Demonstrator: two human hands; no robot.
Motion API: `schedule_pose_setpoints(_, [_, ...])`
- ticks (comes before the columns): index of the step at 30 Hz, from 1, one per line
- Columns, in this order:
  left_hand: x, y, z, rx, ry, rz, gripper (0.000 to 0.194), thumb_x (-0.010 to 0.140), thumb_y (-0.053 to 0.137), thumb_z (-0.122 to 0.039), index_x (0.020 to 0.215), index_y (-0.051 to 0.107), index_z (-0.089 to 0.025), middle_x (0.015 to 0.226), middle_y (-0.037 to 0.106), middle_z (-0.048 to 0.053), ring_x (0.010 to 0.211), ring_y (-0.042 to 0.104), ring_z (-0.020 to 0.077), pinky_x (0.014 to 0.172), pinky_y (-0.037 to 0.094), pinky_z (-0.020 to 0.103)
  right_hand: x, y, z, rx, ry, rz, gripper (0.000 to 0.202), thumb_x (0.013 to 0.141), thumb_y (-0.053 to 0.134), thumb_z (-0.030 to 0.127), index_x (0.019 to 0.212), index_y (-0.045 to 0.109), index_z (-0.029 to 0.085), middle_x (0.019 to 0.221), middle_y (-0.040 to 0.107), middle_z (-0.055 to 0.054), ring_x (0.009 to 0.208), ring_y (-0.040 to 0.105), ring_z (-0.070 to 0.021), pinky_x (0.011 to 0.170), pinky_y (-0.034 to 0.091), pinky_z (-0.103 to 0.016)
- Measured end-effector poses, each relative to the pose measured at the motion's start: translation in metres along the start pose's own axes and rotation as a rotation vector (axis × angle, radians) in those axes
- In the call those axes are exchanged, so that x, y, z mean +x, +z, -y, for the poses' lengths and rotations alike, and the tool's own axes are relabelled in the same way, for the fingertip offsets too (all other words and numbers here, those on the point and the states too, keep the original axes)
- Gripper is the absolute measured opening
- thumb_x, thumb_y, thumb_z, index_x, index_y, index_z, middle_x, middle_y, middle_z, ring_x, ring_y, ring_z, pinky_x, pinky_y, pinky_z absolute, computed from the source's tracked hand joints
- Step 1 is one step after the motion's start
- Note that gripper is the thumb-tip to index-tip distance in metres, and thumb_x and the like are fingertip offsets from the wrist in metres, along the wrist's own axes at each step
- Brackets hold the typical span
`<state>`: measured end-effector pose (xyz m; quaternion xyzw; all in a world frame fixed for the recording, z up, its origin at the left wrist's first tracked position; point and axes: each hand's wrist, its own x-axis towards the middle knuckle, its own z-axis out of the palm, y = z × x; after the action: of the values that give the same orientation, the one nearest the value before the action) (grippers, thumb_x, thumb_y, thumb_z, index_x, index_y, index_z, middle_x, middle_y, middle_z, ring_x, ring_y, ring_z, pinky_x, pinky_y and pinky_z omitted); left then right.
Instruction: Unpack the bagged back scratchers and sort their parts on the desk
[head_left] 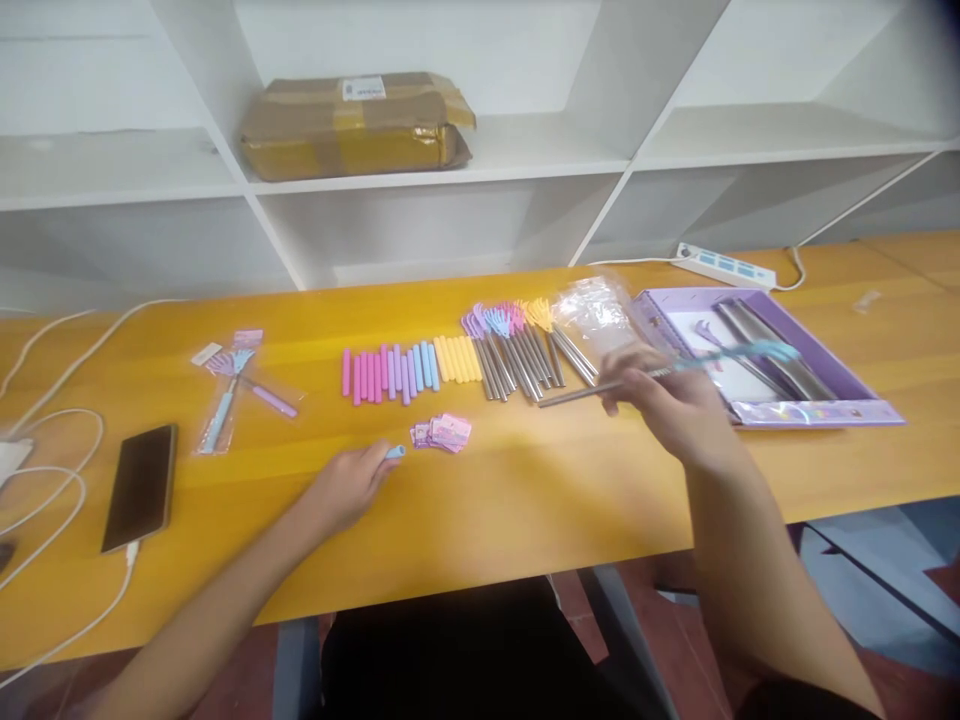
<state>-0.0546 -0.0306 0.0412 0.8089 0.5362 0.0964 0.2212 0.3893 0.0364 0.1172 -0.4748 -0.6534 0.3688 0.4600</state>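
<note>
My left hand (351,485) is closed around a light blue handle sleeve (395,452), and its hollow end shows past the fingertips. In my right hand (660,395) is a back scratcher (574,395), its bare metal rod pointing left and its blue claw head, blurred, to the right. Between the hands lies a small stack of pink printed cards (442,432). Behind the cards are rows of pink, purple, blue and yellow handle sleeves (409,372). Beside these, several metal back scratchers (517,360) with coloured claw heads lie together.
Bagged blue and purple back scratchers (240,385) lie at left, near a phone (140,488) with cables. At right stand an open purple box (847,385) and clear plastic bags (596,308). A power strip (726,267) sits behind; a carton (352,130) rests on the shelf.
</note>
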Motion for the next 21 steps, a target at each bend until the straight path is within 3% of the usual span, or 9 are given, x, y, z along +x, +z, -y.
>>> schedule_pose_setpoints(4, [0.024,0.013,-0.005,-0.161,0.004,-0.011,0.036,0.114,0.030,-0.050,0.092,0.045,-0.025,0.073,0.055,-0.001,0.064,0.055,0.0207,0.063,0.033,0.031,0.069,0.028,-0.017,-0.179,0.077,-0.121,0.030,0.098,0.067,0.041,0.077,0.060,0.022,0.069,0.059,0.000,0.060,0.052,-0.0151,0.058,0.042,-0.031])
schedule_pose_setpoints(6, [0.023,0.021,0.000,-0.219,-0.001,0.007,0.037,0.114,0.031,-0.051,0.092,0.045,-0.025,0.075,0.055,0.000,0.066,0.056,0.0211,0.064,0.033,0.031,0.094,0.042,-0.027,-0.377,0.080,-0.167,0.031,0.094,0.069,0.031,0.071,0.050,0.024,0.064,0.054,0.001,0.062,0.051,-0.0155,0.063,0.041,-0.031])
schedule_pose_setpoints(8, [0.018,0.026,0.006,-0.263,-0.007,0.031,0.038,0.114,0.033,-0.052,0.091,0.046,-0.025,0.077,0.056,0.000,0.069,0.056,0.0215,0.066,0.034,0.032,0.110,0.055,-0.038,-0.582,0.086,-0.129,0.032,0.091,0.071,0.022,0.071,0.047,0.024,0.067,0.056,0.000,0.065,0.051,-0.0166,0.068,0.040,-0.032])
schedule_pose_setpoints(11, [0.013,0.030,0.010,-0.308,-0.007,0.047,0.039,0.114,0.033,-0.054,0.091,0.045,-0.025,0.078,0.056,0.000,0.070,0.055,0.0211,0.067,0.034,0.032,0.118,0.072,-0.051,-0.777,0.108,0.001,0.028,0.090,0.070,0.014,0.075,0.049,0.024,0.073,0.062,-0.003,0.069,0.053,-0.0186,0.071,0.040,-0.033])
schedule_pose_setpoints(16, [0.017,0.028,0.007,-0.395,-0.034,0.007,0.038,0.115,0.035,-0.053,0.094,0.047,-0.024,0.082,0.057,0.000,0.073,0.055,0.0202,0.070,0.035,0.032,0.115,0.084,-0.064,-0.901,0.099,0.148,0.017,0.094,0.068,0.016,0.082,0.057,0.022,0.076,0.067,-0.007,0.073,0.057,-0.0214,0.073,0.040,-0.033])
schedule_pose_setpoints(19, [0.018,0.026,0.004,-0.475,-0.025,-0.028,0.038,0.115,0.036,-0.053,0.100,0.053,-0.022,0.087,0.060,0.001,0.079,0.058,0.0206,0.074,0.039,0.033,0.116,0.086,-0.067,-0.929,0.104,0.118,0.012,0.094,0.068,0.017,0.086,0.060,0.021,0.087,0.071,-0.011,0.078,0.060,-0.0227,0.074,0.042,-0.032])
schedule_pose_setpoints(21, [0.017,0.027,0.002,-0.573,-0.011,-0.052,0.038,0.114,0.039,-0.053,0.105,0.057,-0.021,0.089,0.060,0.002,0.081,0.057,0.0200,0.074,0.040,0.032,0.110,0.090,-0.064,-0.919,0.064,0.008,0.009,0.094,0.066,0.018,0.088,0.061,0.020,0.097,0.072,-0.014,0.084,0.063,-0.0245,0.076,0.044,-0.033])
